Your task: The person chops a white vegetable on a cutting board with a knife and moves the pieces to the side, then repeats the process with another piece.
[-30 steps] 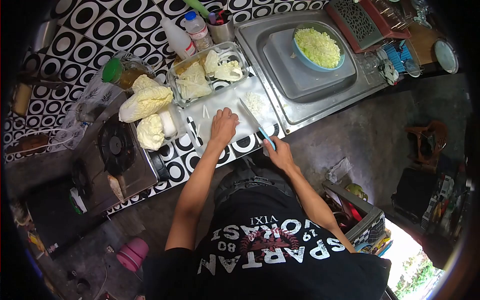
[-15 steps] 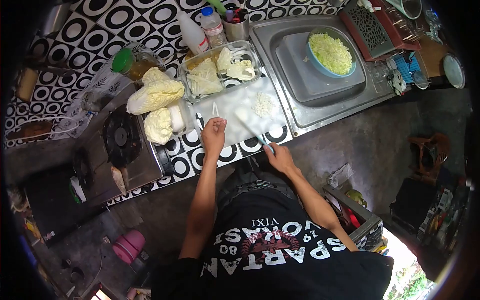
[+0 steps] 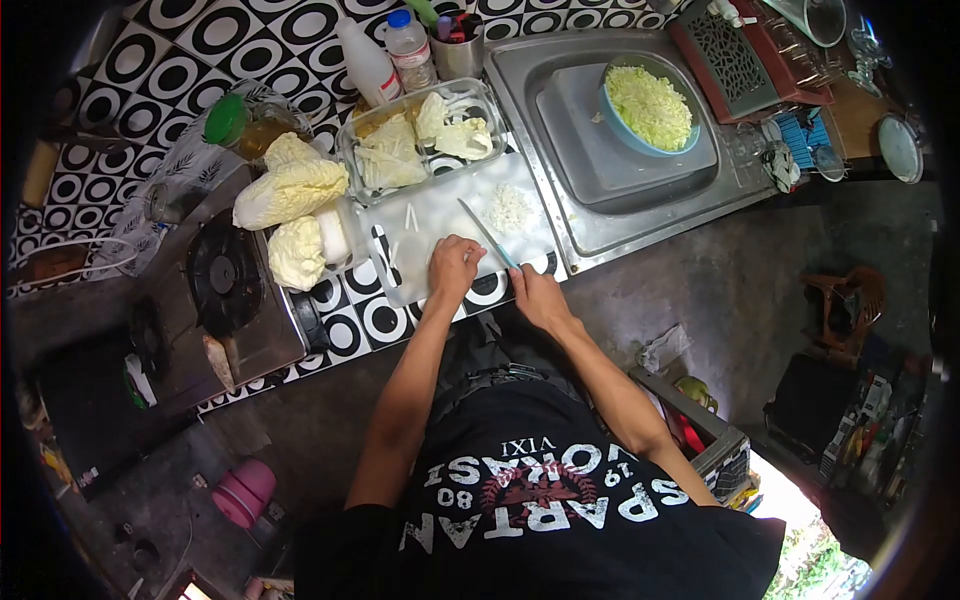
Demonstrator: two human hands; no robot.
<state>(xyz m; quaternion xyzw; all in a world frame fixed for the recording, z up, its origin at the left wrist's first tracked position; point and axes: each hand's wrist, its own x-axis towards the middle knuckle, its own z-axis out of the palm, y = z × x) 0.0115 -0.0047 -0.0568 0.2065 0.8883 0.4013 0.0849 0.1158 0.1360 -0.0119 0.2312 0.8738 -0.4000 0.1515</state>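
Observation:
My right hand (image 3: 540, 298) is closed round the teal handle of a knife (image 3: 486, 232), whose blade points away over the white cutting board (image 3: 425, 275). Just left of the blade, my left hand (image 3: 456, 266) rests on the board with its fingers curled together; whatever they hold is too hidden to name. A pile of finely chopped white pieces (image 3: 510, 208) lies to the right of the blade. Thin white strips (image 3: 411, 217) lie on the board's left part, beyond my left hand.
Behind the board stands a divided clear container (image 3: 425, 172) with pale leaves. Napa cabbages (image 3: 290, 190) sit at left by the stove (image 3: 225, 270). On the right, a bowl of shredded cabbage (image 3: 650, 108) stands over the sink (image 3: 585, 240). Bottles (image 3: 410, 55) are at the back.
My left hand has moved right across the board, closer to the knife. The knife blade now lies beside those fingers at a changed angle. The whole view has shifted slightly.

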